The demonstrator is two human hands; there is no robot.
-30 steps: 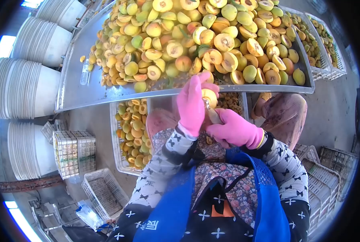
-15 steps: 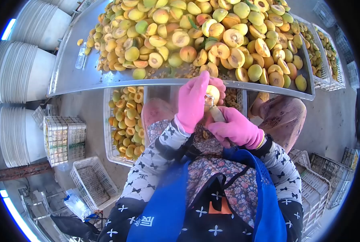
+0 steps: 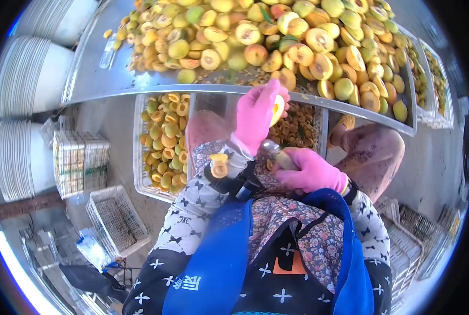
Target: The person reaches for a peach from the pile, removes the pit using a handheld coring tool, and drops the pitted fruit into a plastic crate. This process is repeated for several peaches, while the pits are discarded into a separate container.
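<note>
My left hand, in a pink glove, holds a yellow peach half just below the front edge of the metal table. Its cut side faces right. My right hand, gloved in pink too, is closed around the handle of a pitting spoon with a shiny metal head, slightly below and apart from the fruit. A scooped-out peach piece with a pit hollow shows over my left forearm. Under my hands, a crate of brown scraps stands between my knees.
Cut peaches are heaped on the metal table. A white crate of peach halves stands left of my legs. Farther left are an upright crate stack, a white basket and stacked tubs. More crates stand right.
The pitting spoon has come out of the peach and moved down, away from it. A scooped piece now appears over my left forearm. The view has shifted slightly.
</note>
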